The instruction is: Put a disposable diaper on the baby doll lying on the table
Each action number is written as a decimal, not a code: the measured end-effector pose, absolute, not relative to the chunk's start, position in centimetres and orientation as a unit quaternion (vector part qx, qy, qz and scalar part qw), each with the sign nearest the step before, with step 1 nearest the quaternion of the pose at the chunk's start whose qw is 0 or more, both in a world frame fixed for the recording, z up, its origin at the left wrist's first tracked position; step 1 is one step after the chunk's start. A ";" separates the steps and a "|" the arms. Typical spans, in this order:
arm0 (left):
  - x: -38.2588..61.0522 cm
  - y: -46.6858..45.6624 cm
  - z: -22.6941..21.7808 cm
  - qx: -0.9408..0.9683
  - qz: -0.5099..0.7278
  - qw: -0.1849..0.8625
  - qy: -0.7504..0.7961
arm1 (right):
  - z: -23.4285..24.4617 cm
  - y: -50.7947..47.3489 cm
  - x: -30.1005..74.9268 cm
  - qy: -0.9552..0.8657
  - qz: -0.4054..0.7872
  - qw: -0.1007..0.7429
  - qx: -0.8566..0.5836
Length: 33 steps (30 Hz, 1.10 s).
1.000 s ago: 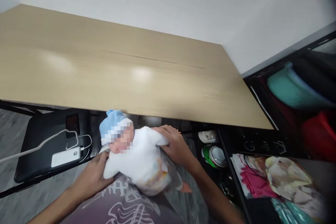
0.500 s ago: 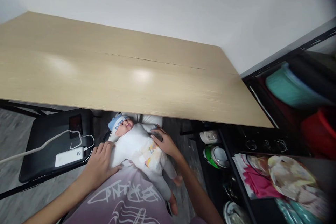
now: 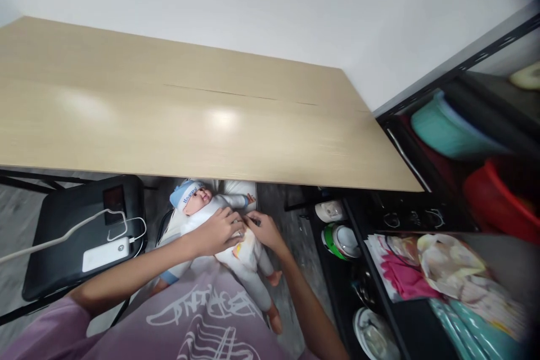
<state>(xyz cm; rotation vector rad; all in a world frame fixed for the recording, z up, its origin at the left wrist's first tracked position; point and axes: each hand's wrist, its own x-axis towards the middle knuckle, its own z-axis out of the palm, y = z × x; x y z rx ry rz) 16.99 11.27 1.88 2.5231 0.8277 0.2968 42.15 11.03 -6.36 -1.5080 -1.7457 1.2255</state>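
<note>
A baby doll (image 3: 205,215) in a white suit lies on its back across my lap, just under the table's front edge. It wears a blue and white cap (image 3: 188,194) and a white diaper (image 3: 244,252) with a yellow print. My left hand (image 3: 223,230) reaches over the doll's belly, its fingers bent down on the diaper's upper edge. Facing it, my right hand (image 3: 262,230) pinches at the same edge with thumb and fingers. The fingertips and the bit of diaper between them are partly hidden.
A wooden table (image 3: 177,124) spans the view ahead. To the left, a black chair (image 3: 54,253) carries a white power bank (image 3: 105,254) with cables and a dark phone-like device (image 3: 113,199). On the right, a black shelf holds tins (image 3: 341,241), a teal basin (image 3: 451,129) and a red basin (image 3: 498,197).
My left hand has moved right from the doll's near arm to its belly. My right hand has left the far arm and closed at the diaper's upper edge.
</note>
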 end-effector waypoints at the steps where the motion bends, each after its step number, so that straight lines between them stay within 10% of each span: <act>1: 16.9 11.3 1.8 0.916 0.112 0.237 0.304 | -7.0 11.4 42.2 -0.642 0.450 0.265 -0.560; 13: 15.3 10.4 4.9 0.889 0.164 0.281 0.321 | -4.3 12.6 40.8 -0.712 0.406 0.313 -0.479; 28: 11.7 8.4 7.6 0.814 0.077 0.546 0.186 | 1.1 4.4 47.1 -0.637 0.551 0.075 -0.535; 33: 21.1 12.9 3.4 0.910 0.014 0.358 0.210 | -1.5 2.7 45.3 -0.683 0.437 0.054 -0.583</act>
